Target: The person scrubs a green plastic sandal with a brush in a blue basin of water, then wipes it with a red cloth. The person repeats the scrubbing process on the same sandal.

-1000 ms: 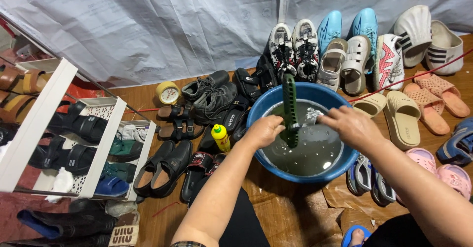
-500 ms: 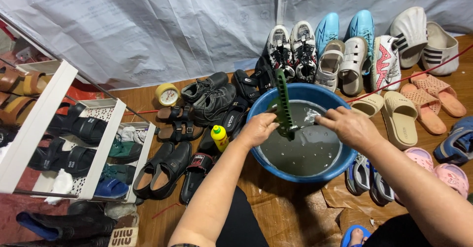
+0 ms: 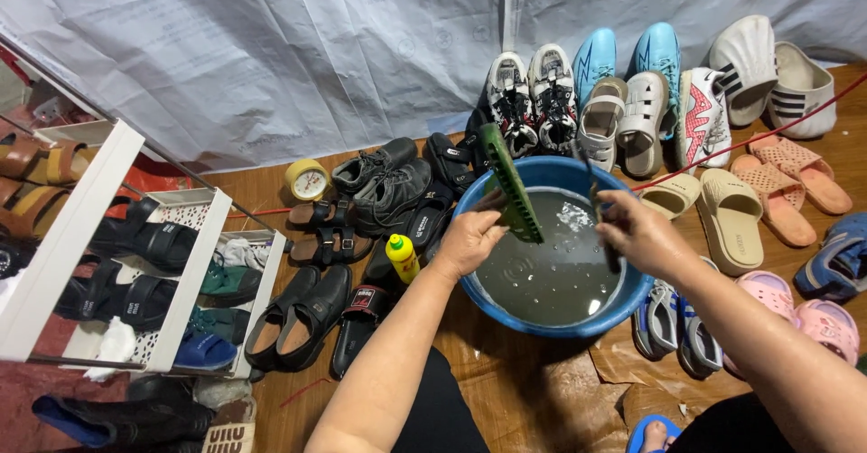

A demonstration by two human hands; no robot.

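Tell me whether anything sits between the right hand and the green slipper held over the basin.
Nothing visible does. The left hand holds the green slipper upright over the blue basin of murky water. The right hand, gripping a dark brush, is beside it, with only open air above the water between them.

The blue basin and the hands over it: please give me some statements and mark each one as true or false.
1. The left hand holds a green sandal over the blue basin. True.
2. The basin is dry inside. False: it holds murky water with a little foam.
3. The right hand holds a thin dark tool, probably a brush. True.
4. The yellow bottle floats in the basin. False: it stands on the floor to the left of the basin.
5. The white rack stands to the right of the basin. False: it stands far to the left.
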